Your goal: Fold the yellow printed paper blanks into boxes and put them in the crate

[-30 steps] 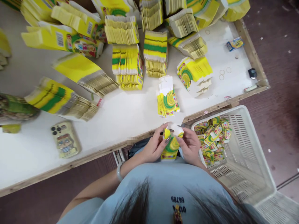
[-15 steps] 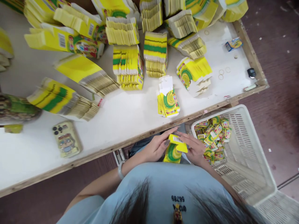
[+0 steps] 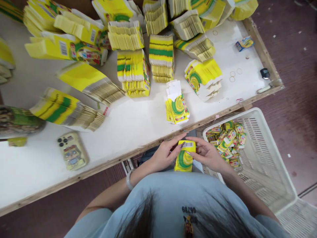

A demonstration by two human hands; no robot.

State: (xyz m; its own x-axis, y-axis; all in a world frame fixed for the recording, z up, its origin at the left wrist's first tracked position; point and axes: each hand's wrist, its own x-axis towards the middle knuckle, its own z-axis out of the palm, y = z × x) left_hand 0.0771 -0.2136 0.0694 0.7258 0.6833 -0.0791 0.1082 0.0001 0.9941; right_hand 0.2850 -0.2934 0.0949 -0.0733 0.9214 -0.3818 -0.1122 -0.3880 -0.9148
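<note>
Close to my body, just below the table's front edge, I hold a small yellow-and-green carton (image 3: 185, 160) between both hands. My left hand (image 3: 165, 152) grips its left side, the thumb lying over the end with the barcode. My right hand (image 3: 208, 152) grips the right side, with a finger pressed on the front face near the top. The carton's barcode end now looks flat and closed. On the table ahead lies a small pile of flat yellow cartons (image 3: 177, 107), their white flaps pointing away from me.
Bundles of flat cartons (image 3: 133, 72) cover the back of the white table (image 3: 138, 115). A phone (image 3: 72, 151) lies at the left. Rubber bands, a small blue box (image 3: 244, 43) and a black object (image 3: 264, 73) sit at the right. A white basket (image 3: 269, 158) below holds filled-looking cartons (image 3: 229, 140).
The yellow flap that stuck out at the carton's barcode end is folded in. My right hand has shifted its fingers onto the carton's front and right side. The view has moved slightly.
</note>
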